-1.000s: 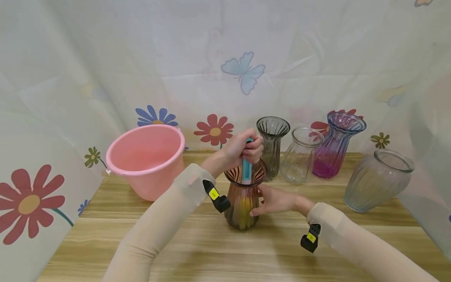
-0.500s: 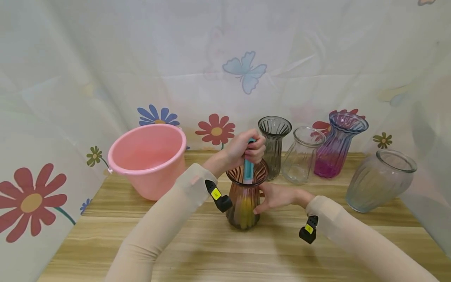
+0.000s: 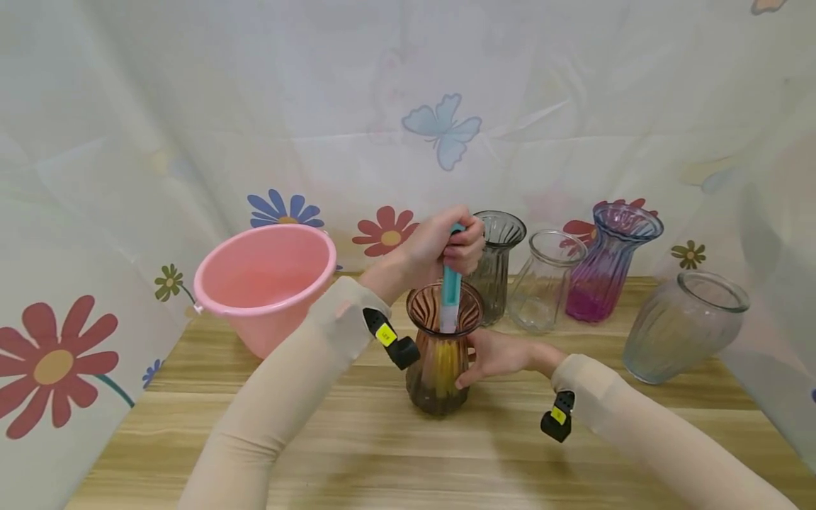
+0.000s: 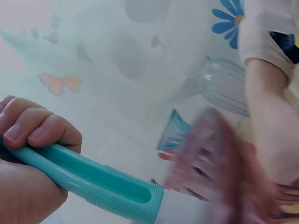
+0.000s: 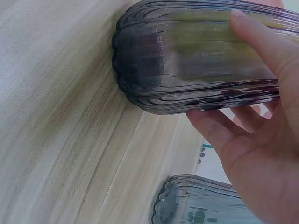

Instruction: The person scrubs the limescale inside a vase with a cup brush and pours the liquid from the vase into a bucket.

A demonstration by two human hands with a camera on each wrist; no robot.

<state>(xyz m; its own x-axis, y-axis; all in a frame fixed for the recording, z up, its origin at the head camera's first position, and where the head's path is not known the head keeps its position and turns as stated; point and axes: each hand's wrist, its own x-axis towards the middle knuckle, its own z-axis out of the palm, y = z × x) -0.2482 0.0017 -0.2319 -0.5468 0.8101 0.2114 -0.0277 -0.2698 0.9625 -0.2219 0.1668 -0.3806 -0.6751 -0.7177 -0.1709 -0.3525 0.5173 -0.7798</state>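
Note:
Upright on the wooden table stands an amber-to-grey ribbed glass vase point(image 3: 437, 402) with a flared rim. My left hand point(image 3: 436, 244) grips the teal handle point(image 3: 452, 285) of a bottle brush from above. The brush's white neck passes through the vase mouth, and its yellow head point(image 3: 444, 370) shows blurred through the glass, above the base. With thumb and fingers, my right hand point(image 3: 500, 354) holds the vase's right side; the right wrist view shows the thumb across the vase wall point(image 5: 145, 56) and fingers underneath. Some right fingers are hidden behind the vase in the head view.
A pink bucket point(image 3: 280, 329) stands at the left. Behind and right are a grey ribbed vase point(image 3: 494, 276), a clear glass vase point(image 3: 538, 297), a blue-purple vase point(image 3: 599, 283) and a wide clear vase point(image 3: 682, 333). A printed curtain backs the table point(image 3: 382, 453).
My left hand and the brush have risen, with more of the handle and white neck showing and the yellow head higher in the vase. The right hand and vase stay about where they were.

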